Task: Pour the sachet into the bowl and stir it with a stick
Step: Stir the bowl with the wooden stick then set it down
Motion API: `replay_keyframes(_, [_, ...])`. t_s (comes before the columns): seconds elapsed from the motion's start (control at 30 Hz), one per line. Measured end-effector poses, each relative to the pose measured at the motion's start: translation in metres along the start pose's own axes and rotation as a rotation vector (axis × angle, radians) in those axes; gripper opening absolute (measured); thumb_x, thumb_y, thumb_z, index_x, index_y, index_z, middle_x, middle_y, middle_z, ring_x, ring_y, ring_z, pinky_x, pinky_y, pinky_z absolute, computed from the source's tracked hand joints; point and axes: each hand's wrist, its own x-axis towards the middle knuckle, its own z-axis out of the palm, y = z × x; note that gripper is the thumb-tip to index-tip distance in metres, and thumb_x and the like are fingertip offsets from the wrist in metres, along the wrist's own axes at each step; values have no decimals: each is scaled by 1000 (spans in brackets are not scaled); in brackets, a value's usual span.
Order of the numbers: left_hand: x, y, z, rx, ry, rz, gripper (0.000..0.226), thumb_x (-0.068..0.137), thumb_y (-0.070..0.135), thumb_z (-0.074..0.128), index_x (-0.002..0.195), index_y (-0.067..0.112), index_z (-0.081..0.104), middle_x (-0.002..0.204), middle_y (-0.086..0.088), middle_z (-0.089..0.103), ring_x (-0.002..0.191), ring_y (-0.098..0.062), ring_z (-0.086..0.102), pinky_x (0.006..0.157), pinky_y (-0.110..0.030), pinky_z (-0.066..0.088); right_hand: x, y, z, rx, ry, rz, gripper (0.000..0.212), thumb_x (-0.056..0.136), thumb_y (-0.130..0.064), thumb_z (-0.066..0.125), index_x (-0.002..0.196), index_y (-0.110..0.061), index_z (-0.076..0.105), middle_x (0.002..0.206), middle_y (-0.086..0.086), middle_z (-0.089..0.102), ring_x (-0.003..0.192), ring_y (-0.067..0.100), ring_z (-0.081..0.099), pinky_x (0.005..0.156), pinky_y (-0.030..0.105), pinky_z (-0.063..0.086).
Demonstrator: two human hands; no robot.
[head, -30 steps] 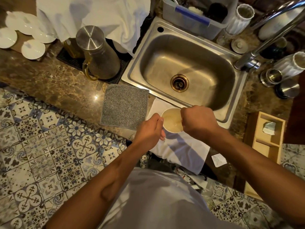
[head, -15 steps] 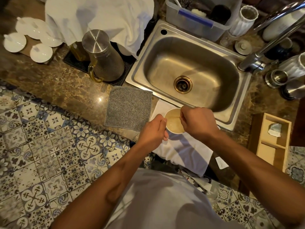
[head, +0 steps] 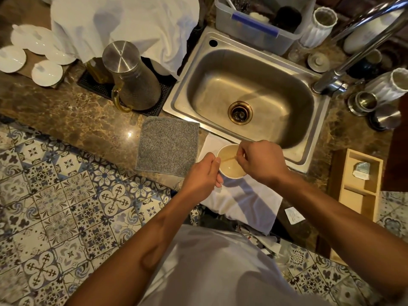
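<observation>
A small white bowl (head: 227,149) holding pale liquid sits on a white cloth (head: 249,199) at the counter's front edge, just before the sink. My left hand (head: 203,173) grips the bowl's left side, thumb at the rim. My right hand (head: 260,161) hovers over the bowl's right half and pinches a thin wooden stick (head: 228,159) whose lower end dips into the liquid. An opened white sachet (head: 294,215) lies flat on the counter to the right of the cloth.
A steel sink (head: 247,100) lies behind the bowl, with a tap (head: 344,71) at its right. A grey cloth (head: 167,146) lies left of the bowl, a metal jug (head: 130,78) behind it. A wooden box (head: 357,184) stands at the right, with white lids (head: 37,56) far left.
The stick now lies more across the liquid, pointing left in the bowl. My right hand has shifted slightly over the bowl. My left hand keeps its grip.
</observation>
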Motion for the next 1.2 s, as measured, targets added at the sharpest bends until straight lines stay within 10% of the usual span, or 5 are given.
replay_keyframes(1.2, [-2, 2, -2, -59, 17, 2, 40, 108, 36, 39, 79, 13, 53, 58, 1, 60, 58, -22, 64, 69, -53, 57, 1, -5, -2, 60, -46, 36, 19, 96, -31, 56, 106, -17, 64, 92, 10, 75, 82, 34, 68, 61, 31, 37])
